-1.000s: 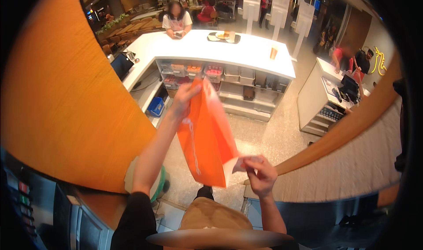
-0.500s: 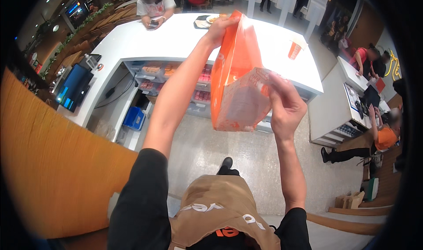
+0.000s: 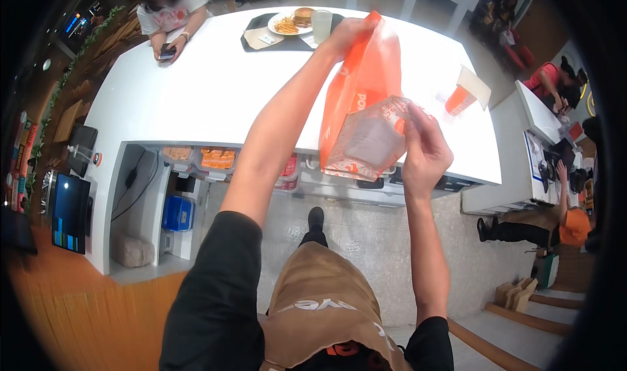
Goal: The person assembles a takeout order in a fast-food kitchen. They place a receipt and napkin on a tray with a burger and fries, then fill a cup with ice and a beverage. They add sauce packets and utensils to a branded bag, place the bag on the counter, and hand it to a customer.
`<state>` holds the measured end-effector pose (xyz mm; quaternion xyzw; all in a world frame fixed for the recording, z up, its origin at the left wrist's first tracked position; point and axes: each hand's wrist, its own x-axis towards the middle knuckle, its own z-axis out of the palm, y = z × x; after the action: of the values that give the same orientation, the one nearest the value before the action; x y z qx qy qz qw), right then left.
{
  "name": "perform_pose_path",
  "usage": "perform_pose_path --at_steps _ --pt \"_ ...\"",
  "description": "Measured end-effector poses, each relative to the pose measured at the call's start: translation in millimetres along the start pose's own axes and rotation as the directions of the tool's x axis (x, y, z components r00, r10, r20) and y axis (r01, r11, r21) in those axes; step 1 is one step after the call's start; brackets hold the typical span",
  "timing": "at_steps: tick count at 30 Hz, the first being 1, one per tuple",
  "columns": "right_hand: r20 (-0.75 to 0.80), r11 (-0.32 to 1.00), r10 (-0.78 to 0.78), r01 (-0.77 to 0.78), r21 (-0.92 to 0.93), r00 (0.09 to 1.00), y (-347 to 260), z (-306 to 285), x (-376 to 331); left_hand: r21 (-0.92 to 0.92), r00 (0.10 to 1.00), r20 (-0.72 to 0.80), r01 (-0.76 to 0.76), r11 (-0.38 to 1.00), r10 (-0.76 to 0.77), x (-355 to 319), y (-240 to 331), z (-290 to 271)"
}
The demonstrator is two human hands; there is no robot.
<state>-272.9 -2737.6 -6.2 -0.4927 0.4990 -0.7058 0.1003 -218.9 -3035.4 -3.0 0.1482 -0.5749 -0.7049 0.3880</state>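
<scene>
My left hand (image 3: 351,38) is closed on the top edge of a tall orange bag (image 3: 368,67), held up tilted in front of the white counter (image 3: 196,103). With thumb and fingertips, my right hand (image 3: 426,145) pinches the upper right corner of a greyish piece with an orange printed border (image 3: 373,142). It hangs against the bag's lower part; I cannot tell whether it is a separate pouch or part of the bag. What the bag holds inside is hidden.
On the counter stand a dark tray (image 3: 255,39) with a burger (image 3: 302,16), fries and a drink glass (image 3: 321,26), and an orange-and-white carton (image 3: 465,95). A person (image 3: 173,12) leans there with a phone. Below are shelves with packets (image 3: 217,159) and a blue bin (image 3: 178,213); a screen (image 3: 70,211) stands left.
My view has shifted closer to the counter, so the tray with food shows more fully. Both hands keep their holds; the bag's lower end has risen slightly.
</scene>
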Motion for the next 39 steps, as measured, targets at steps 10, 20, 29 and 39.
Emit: perform_pose_path --at_steps 10,20,29,39 --pt "-0.055 0.995 -0.025 0.019 -0.097 0.998 74 45 75 0.136 0.959 -0.129 -0.235 0.962 0.253 83 -26 -60" --pt "-0.063 0.999 -0.005 0.003 -0.038 0.998 75 41 70 -0.242 0.811 -0.53 0.136 0.961 -0.248 -241 -49 55" --pt "-0.023 0.998 -0.037 0.036 -0.052 0.999 76 36 70 -0.461 0.79 -0.542 0.006 0.888 -0.286 -185 -104 75" --pt "0.003 0.997 -0.079 0.079 -0.015 0.997 77 31 66 -0.509 0.751 -0.599 -0.09 0.856 -0.278 -214 -100 95"
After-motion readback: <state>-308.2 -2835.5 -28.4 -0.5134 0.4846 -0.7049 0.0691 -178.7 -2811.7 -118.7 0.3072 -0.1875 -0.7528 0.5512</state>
